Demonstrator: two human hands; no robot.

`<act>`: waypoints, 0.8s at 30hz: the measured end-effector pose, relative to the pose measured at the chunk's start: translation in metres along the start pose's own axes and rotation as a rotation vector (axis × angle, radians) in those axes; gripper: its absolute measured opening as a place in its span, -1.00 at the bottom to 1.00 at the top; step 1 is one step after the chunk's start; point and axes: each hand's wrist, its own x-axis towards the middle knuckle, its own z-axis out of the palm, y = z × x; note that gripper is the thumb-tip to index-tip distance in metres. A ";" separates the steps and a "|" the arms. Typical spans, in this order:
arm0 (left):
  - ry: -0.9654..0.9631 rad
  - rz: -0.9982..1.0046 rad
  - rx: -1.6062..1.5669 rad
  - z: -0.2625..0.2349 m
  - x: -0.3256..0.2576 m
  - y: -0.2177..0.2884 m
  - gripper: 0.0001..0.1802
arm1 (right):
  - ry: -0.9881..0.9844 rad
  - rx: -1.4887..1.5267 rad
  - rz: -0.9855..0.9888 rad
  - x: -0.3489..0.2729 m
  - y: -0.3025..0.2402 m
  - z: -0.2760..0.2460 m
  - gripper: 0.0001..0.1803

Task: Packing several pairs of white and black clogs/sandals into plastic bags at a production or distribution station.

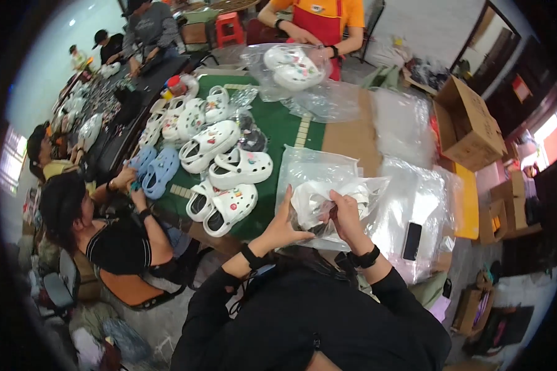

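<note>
In front of me, over a clear plastic bag, lies a crumpled white bundle, thin like paper or plastic; what is inside it I cannot make out. At its left side my left hand is open, thumb and forefinger spread wide around its edge. Bent fingers of my right hand pinch the bundle from the right. White clogs with small colourful charms stand left of my hands on the green tabletop.
A phone rests on flat clear bags to the right. Across the table, a person in a red apron handles bagged white clogs. At left, a seated person handles blue clogs. An open cardboard box stands far right.
</note>
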 end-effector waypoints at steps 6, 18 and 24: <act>0.215 0.064 0.059 0.009 -0.009 -0.042 0.44 | -0.105 0.004 0.068 0.005 0.009 0.007 -0.67; 0.411 -0.253 -0.059 0.017 0.014 -0.051 -0.01 | -0.209 -0.415 -0.233 0.012 0.007 -0.005 -0.70; 0.510 -0.560 -0.410 0.011 0.035 -0.053 -0.26 | -0.039 -0.455 -0.160 0.032 0.035 -0.084 -0.67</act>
